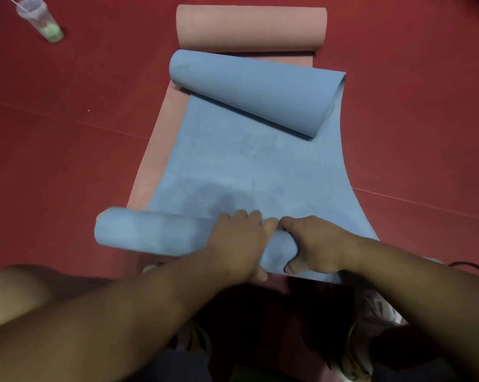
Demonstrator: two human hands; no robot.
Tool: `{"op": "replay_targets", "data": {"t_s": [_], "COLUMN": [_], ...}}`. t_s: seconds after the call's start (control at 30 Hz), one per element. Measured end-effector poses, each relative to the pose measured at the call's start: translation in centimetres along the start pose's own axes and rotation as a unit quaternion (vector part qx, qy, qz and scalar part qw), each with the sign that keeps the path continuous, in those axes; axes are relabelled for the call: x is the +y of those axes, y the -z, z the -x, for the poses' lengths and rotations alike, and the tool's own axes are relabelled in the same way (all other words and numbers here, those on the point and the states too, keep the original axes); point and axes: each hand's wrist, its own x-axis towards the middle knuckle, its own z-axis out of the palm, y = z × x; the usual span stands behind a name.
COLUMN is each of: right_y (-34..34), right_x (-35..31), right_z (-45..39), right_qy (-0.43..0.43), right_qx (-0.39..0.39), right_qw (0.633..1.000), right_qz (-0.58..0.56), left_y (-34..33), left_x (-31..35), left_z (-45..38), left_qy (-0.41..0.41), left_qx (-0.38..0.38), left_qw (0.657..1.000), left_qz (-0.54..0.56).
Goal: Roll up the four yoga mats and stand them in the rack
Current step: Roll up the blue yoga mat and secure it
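Head view looks down on a red floor (pixel 53 161) that fills the picture from edge to edge, with faint pale lines crossing it at a slant. On the floor lies a pink mat (pixel 249 26), its far end curled into a roll at the top of the picture and its flat part showing as a strip along the left side of what lies over it. A blue mat (pixel 246 166) is spread on top of the pink one, set a little to the right and skewed. Its far end is curled back into a loose cone-shaped roll that lies at a slant just below the pink roll, and its near end is wound into a tighter roll that runs left to right just in front of the person.

Two bare forearms reach in from the bottom corners and meet at that near roll. The left hand (pixel 238 241) lies over the top of the roll with its fingers curled over the far side, gripping it. The right hand (pixel 313 246) is just beside it, thumbs nearly touching, with fingers wrapped over the roll and the thumb tucked under its near edge. Below the arms, shoes (pixel 370 326) show on the floor, dark and partly hidden. At the top left stands a clear plastic cup (pixel 41 19), well apart from the mats, with what may be something pale green in its base; the blur there makes this uncertain.
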Motion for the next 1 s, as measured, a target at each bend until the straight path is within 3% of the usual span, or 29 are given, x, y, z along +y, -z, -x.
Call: {"op": "replay_targets", "data": {"t_s": [0.07,0.23,0.37,0.57,0.73,0.87,1.0], "right_y": [-0.3,-2.2,-1.6,0.0,-1.8,-1.7,-0.1], "right_x": [-0.3,-2.7,-1.8,0.6,-1.4,-1.2,-0.4], "right_z": [0.2,1.4,0.5,-0.4,0.3,-0.3,-0.7], "right_qy": [0.006,0.027,0.025,0.021,0.026,0.017,0.006], "right_qx": [-0.003,0.081,0.032,-0.03,0.092,0.073,0.027], "right_qw": [1.0,0.982,0.995,0.999,0.987,0.993,0.999], "right_qz": [-0.004,0.167,0.092,-0.027,0.129,0.086,0.047], "left_y": [-0.8,0.3,1.1,0.1,0.8,1.4,0.9], "left_x": [0.7,-1.3,-1.4,0.1,-1.7,-1.8,-1.2], "left_z": [0.4,-0.7,-1.0,-0.3,-1.1,-1.4,-0.6], "left_qy": [0.004,0.029,0.016,0.009,0.035,0.013,0.02], "left_qx": [0.019,-0.08,-0.112,-0.001,-0.058,-0.09,-0.012], "left_qw": [1.0,0.994,0.989,1.0,0.996,0.993,0.999], "left_qz": [-0.022,0.075,0.095,0.002,0.051,0.07,0.028]}}
